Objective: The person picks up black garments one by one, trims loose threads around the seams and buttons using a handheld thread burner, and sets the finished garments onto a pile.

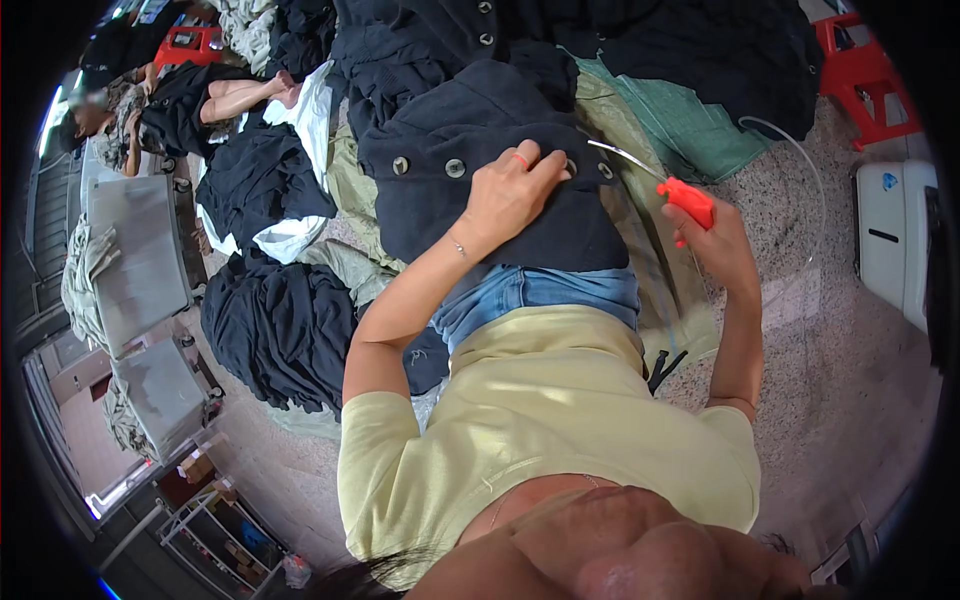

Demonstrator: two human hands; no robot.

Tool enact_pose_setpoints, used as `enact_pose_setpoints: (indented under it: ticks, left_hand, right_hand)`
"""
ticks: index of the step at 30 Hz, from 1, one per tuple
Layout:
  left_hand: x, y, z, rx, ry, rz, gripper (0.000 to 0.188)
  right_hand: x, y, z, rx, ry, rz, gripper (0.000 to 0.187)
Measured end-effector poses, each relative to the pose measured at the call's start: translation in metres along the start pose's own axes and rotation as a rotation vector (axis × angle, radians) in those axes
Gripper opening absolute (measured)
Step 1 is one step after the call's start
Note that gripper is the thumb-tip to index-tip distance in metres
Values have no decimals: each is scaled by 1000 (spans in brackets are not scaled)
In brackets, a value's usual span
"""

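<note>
A black garment (500, 215) with a row of large, shiny round buttons (455, 168) lies across my lap, over blue denim. My left hand (515, 195) rests on it with curled fingers, pinching the cloth beside one of the buttons; the fingertips are partly hidden. To the right of the garment, my right hand (728, 245) grips red-handled scissors (690, 205). Their slender, slightly curved metal blades point up and left, towards the garment's right edge, close to its end button. Whether the blades are parted cannot be made out.
Dark clothes are heaped ahead (690, 60) and at my left (280, 330), on green and olive sheets. Red stools (868, 85) and a pale box (893, 240) stand at right. Grey wheeled carts (140, 250) line the left, where another person (190, 105) sits. A thin pale cord loops over the floor.
</note>
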State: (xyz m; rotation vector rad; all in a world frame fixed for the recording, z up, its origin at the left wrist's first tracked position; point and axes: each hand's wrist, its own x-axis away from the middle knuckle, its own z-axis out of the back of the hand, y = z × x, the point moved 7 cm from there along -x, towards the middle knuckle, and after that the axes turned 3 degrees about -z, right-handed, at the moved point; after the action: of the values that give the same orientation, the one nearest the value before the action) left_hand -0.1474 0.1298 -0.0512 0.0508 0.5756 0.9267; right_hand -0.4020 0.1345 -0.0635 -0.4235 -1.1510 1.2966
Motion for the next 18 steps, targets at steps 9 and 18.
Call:
enact_pose_setpoints:
  ticks: [9, 18]
  left_hand:
    - [-23, -22, -40, 108, -423, 195, 23]
    - [-6, -19, -24, 395, -226, 217, 18]
  right_hand:
    - [-13, 29, 33, -57, -35, -29, 41]
    - [-33, 27, 18, 48, -275, -54, 40]
